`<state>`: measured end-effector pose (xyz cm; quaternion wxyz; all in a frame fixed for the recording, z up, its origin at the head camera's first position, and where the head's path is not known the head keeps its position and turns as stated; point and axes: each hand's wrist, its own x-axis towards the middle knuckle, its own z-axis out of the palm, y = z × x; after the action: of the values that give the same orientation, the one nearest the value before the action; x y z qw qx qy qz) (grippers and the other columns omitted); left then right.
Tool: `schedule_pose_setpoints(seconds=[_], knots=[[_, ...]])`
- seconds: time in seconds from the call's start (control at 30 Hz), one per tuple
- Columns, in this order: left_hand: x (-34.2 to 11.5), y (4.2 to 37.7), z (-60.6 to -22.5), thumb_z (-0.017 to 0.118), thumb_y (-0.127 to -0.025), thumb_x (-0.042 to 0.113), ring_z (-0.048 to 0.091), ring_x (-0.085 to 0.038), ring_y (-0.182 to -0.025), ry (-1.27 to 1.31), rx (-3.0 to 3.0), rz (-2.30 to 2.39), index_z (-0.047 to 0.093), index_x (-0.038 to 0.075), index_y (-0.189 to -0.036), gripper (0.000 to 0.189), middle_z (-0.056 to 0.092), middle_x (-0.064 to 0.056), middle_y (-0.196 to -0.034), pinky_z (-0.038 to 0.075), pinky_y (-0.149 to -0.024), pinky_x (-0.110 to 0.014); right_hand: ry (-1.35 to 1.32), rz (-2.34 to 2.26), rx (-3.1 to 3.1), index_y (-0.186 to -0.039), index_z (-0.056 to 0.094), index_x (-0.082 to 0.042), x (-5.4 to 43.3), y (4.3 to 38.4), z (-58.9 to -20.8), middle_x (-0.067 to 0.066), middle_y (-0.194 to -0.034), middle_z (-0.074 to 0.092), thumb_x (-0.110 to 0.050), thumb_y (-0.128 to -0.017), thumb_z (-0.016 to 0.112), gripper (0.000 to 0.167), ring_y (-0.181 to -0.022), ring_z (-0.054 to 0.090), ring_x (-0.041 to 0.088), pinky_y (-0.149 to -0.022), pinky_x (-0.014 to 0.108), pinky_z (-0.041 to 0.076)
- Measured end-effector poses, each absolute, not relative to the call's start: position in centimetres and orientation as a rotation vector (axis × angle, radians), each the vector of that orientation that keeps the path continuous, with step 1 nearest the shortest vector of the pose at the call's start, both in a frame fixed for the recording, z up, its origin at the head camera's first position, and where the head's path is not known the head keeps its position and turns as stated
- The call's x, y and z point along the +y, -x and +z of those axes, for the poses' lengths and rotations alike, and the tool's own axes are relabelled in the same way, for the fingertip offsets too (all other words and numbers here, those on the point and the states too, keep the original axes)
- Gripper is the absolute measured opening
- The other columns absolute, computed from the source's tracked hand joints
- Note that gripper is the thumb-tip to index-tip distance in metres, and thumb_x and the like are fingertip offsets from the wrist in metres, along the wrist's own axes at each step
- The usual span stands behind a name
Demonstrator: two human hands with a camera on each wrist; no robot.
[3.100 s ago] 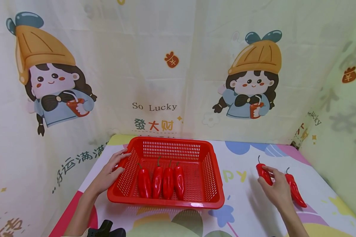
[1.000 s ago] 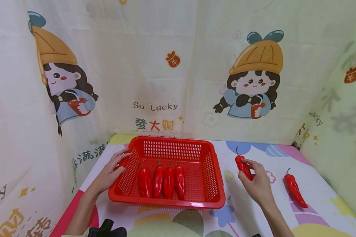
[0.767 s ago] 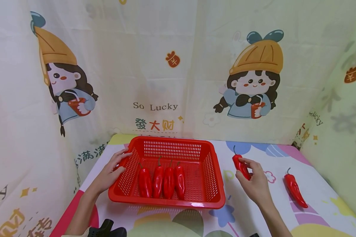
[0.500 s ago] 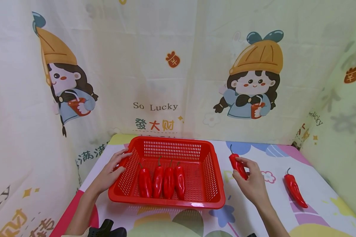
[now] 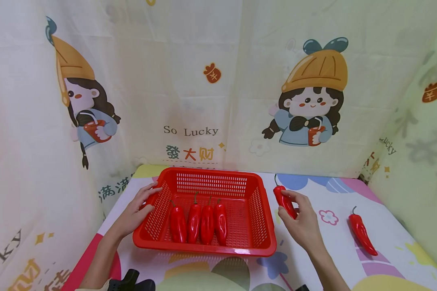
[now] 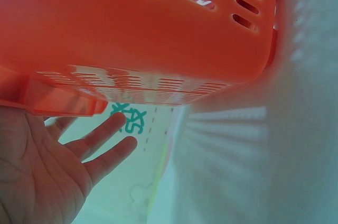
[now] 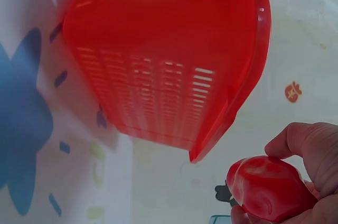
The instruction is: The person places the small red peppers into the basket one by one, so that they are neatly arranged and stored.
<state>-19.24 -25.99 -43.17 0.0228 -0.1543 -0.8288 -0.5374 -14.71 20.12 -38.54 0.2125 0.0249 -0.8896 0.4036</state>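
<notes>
Pinching glossy tapered pepper (image 5: pixel 285 203) with right hand (image 5: pixel 303 220), left hand (image 5: pixel 134 213) spread-fingered, touching slotted plastic basket (image 5: pixel 204 249)

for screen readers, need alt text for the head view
A right hand holds a glossy red chili pepper beside a red rectangular plastic basket containing four glossy red peppers. The left hand touches its left rim; another red pepper lies far right.
</notes>
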Motion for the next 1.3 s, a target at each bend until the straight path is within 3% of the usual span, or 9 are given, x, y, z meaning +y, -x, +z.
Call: schedule_pose_setpoints(seconds=[0.2,0.3,0.57,0.97,1.3], knots=[[-26.0,19.2,-43.2,0.06,-0.094,0.001,0.046,-0.047,-0.132,0.487,-2.561,-1.663,0.045,0.01,-0.152,0.06,0.025,-0.011,-0.165,0.063,-0.078,-0.036,-0.129,1.122,-2.44,-0.137,0.058,-0.007,19.1,14.7,-38.4,0.014,-0.134,0.057,-0.004,-0.086,0.074,0.054,-0.111,0.06,0.03,-0.082,0.026,0.057],[-26.0,19.1,-43.1,0.061,-0.094,0.003,0.045,-0.047,-0.133,0.491,-2.565,-1.653,0.045,0.01,-0.152,0.061,0.025,-0.012,-0.165,0.063,-0.078,-0.036,-0.163,1.124,-2.429,-0.137,0.058,-0.007,18.6,14.6,-38.4,0.013,-0.135,0.057,-0.004,-0.085,0.075,0.055,-0.112,0.06,0.028,-0.082,0.022,0.056],[-26.0,19.2,-43.1,0.062,-0.094,0.003,0.045,-0.047,-0.132,0.481,-2.568,-1.669,0.044,0.011,-0.152,0.061,0.024,-0.011,-0.165,0.063,-0.078,-0.037,-0.223,1.218,-2.421,-0.137,0.058,-0.01,16.9,14.5,-38.3,0.009,-0.136,0.057,-0.002,-0.083,0.077,0.058,-0.111,0.06,0.024,-0.081,0.028,0.059],[-26.1,19.3,-43.3,0.063,-0.092,0.002,0.045,-0.047,-0.133,0.49,-2.559,-1.671,0.044,0.01,-0.152,0.063,0.025,-0.011,-0.165,0.063,-0.078,-0.036,-0.27,1.332,-2.444,-0.135,0.059,-0.013,14.4,14.5,-38.7,0.008,-0.139,0.054,-0.004,-0.08,0.08,0.06,-0.119,0.058,0.029,-0.08,0.042,0.063],[-26.0,19.2,-43.2,0.062,-0.094,0.003,0.044,-0.046,-0.133,0.487,-2.575,-1.67,0.044,0.01,-0.152,0.061,0.024,-0.01,-0.166,0.063,-0.078,-0.036,-0.298,1.329,-2.463,-0.133,0.06,-0.013,13.0,14.6,-39.3,0.008,-0.137,0.056,-0.005,-0.079,0.081,0.058,-0.121,0.057,0.029,-0.08,0.043,0.063]])
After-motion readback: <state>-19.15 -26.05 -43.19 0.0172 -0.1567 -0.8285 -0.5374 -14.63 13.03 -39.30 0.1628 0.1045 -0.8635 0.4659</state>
